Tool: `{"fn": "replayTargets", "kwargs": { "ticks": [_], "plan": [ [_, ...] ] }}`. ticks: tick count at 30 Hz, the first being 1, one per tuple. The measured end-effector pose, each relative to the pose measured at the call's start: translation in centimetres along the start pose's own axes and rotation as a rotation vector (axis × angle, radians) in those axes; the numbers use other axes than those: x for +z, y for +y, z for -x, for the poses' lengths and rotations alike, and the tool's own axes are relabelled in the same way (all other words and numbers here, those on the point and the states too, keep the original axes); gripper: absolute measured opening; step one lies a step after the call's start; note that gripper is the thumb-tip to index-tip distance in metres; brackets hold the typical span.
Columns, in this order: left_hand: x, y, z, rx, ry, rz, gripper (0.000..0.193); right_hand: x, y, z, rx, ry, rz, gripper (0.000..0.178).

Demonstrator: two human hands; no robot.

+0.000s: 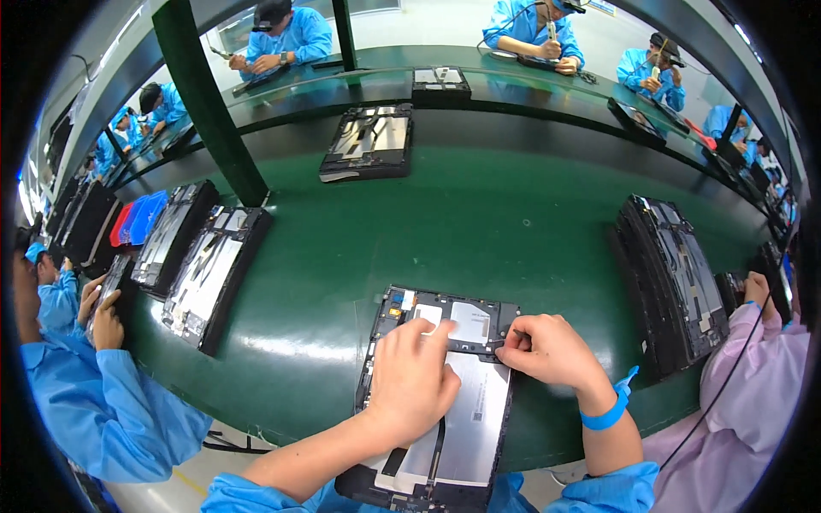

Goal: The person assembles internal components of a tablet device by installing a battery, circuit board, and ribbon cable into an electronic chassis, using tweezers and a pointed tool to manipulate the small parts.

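Note:
In front of me, at the near edge of the green table, lies an opened tablet [477, 410] with a black frame, silver panels and dark flex cables showing. My left hand [409, 369] rests on its upper left part, fingers apart and fingertips against the parts there. At the tablet's upper right edge my right hand [552, 350] is closed in a pinch. Something small and dark shows at those fingertips, too little of it to name. A blue band [609, 412] circles my right wrist.
Stacks of similar opened tablets stand on the green table [428, 231]: one stack [684, 274] at right, another [209, 274] at left, a further one [368, 141] at the back. Blue and red bins [145, 215] sit far left. A green post [209, 103] rises at left; co-workers sit around.

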State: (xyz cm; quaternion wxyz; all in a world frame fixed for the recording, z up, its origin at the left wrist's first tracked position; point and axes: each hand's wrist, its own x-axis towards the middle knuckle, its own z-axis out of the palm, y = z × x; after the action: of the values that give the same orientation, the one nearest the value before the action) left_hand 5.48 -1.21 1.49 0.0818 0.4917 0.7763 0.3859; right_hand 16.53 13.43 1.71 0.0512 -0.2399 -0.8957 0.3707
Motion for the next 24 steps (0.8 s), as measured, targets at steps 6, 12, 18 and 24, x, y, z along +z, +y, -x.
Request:
{"fn": "replayTargets", "kwargs": {
  "ticks": [6, 12, 18, 24],
  "plan": [
    [2.0, -1.8, -0.5, 0.625, -0.164, -0.284, 0.027, -0.4, 0.3, -0.7, 0.096, -0.136, -0.076, 0.020],
    [1.5, -2.0, -0.7, 0.609, -0.242, -0.226, 0.029, -0.6, -0.2, -0.9, 0.156, -0.211, -0.148, 0.020],
    [1.5, -2.4, -0.7, 0.594, -0.266, -0.221, 0.031, -0.1, -0.1, -1.1, 0.067, -0.160, -0.089, 0.017],
    [1.7, -2.0, -0.9, 0.603, -0.260, -0.229, 0.027, -0.5, -0.3, -1.4, 0.123, -0.202, -0.025, 0.016]
  ]
}}
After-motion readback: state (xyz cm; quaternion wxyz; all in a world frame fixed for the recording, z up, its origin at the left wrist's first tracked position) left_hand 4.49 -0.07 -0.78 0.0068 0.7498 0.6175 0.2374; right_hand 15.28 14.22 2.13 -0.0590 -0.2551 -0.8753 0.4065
